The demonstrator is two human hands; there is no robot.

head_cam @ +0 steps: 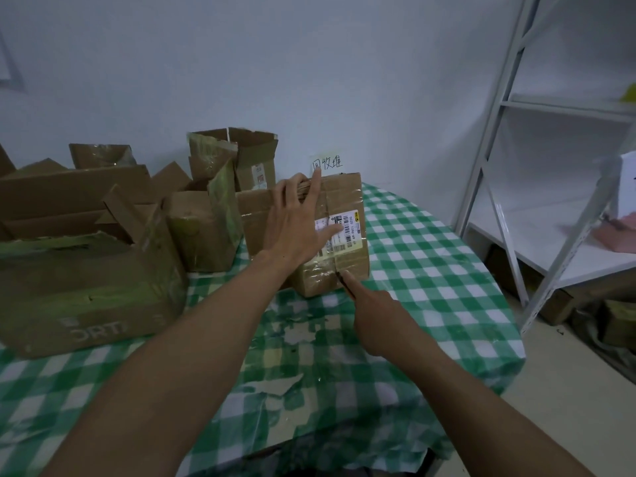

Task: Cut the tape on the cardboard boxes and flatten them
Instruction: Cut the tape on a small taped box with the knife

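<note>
Taped box (345, 197) under left grip (296, 222), standing on surface (430, 270) with green checked cloth. Left grip released: fingers spread flat, pressing box face, fingertips on label (347, 235). Right grip (375, 315) nearer camera, clenched round cutter (344, 282), forefinger straight along it. Blade tip touches tape seam (333, 263) at box's near lower edge, just ahead of right grip. Opened boxes (86, 287) left of left grip. Handwritten note (327, 163) on wall beyond left grip. White shelf rack (509, 173) well right of right grip.
</note>
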